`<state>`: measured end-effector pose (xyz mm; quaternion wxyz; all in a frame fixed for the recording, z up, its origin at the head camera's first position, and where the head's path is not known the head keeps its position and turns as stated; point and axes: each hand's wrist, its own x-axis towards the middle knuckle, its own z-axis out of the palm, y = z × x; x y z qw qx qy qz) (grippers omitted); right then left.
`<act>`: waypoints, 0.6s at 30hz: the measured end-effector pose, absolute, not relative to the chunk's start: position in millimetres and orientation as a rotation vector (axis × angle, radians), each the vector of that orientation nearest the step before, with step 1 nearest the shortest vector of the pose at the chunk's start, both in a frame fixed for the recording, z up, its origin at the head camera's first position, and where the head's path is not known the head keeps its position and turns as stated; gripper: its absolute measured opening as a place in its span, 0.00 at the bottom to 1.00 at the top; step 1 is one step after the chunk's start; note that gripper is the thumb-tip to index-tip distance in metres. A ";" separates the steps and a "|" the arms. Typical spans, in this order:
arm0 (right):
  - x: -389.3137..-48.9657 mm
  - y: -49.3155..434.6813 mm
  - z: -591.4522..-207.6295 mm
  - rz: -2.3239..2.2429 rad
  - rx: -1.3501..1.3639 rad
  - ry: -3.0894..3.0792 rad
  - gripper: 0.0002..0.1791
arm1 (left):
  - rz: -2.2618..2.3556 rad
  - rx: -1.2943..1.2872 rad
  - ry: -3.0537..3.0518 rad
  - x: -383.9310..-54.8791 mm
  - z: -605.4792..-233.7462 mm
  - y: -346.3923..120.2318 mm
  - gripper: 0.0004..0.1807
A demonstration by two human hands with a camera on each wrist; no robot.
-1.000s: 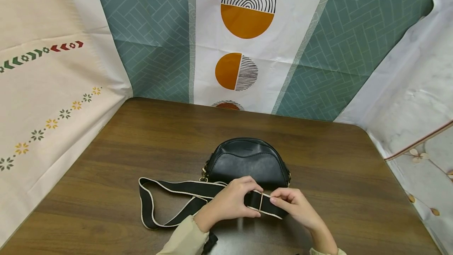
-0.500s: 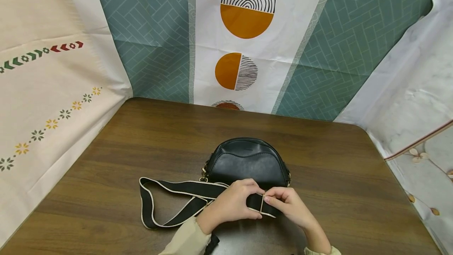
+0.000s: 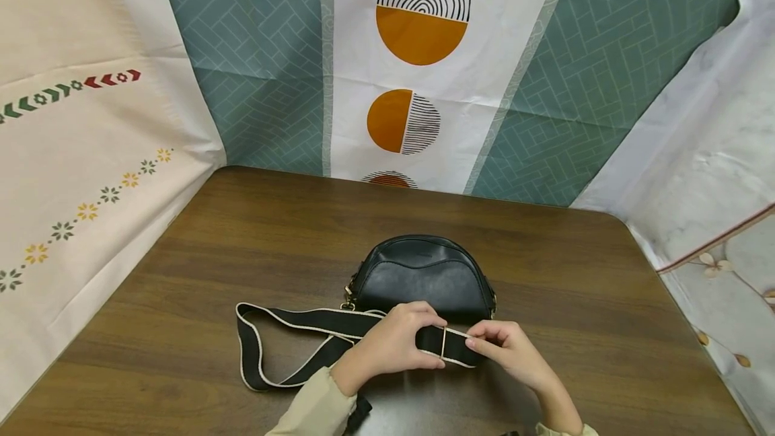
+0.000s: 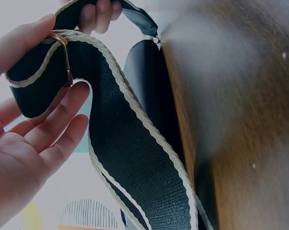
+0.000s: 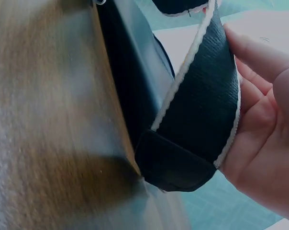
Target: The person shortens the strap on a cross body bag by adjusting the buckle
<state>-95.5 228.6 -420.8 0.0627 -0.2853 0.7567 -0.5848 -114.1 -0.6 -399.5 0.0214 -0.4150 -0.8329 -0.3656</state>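
Toward the near edge of the desk (image 3: 605, 328), left hand (image 3: 393, 342) pinches strap (image 3: 430, 339) at buckle (image 3: 444, 344), right hand (image 3: 511, 355) its edge.
Uneven pulling could twist it, jamming the buckle.

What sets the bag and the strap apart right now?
The bag is smooth and half-round; the strap is a long, pale-edged band. The left hand and right hand hold the strap; neither grips the bag. Bag and strap are both black.
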 end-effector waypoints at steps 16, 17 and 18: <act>-94.8 217.5 -419.9 -1.789 -0.917 2.354 0.08 | -0.913 -1.271 -2.577 -113.4 -398.5 2.2 0.25; -95.1 217.0 -420.0 -1.787 -0.919 2.361 0.08 | -0.892 -1.263 -2.574 -113.2 -398.3 2.5 0.25; -95.4 216.6 -420.1 -1.787 -0.918 2.366 0.08 | -0.875 -1.255 -2.573 -113.0 -398.2 2.8 0.25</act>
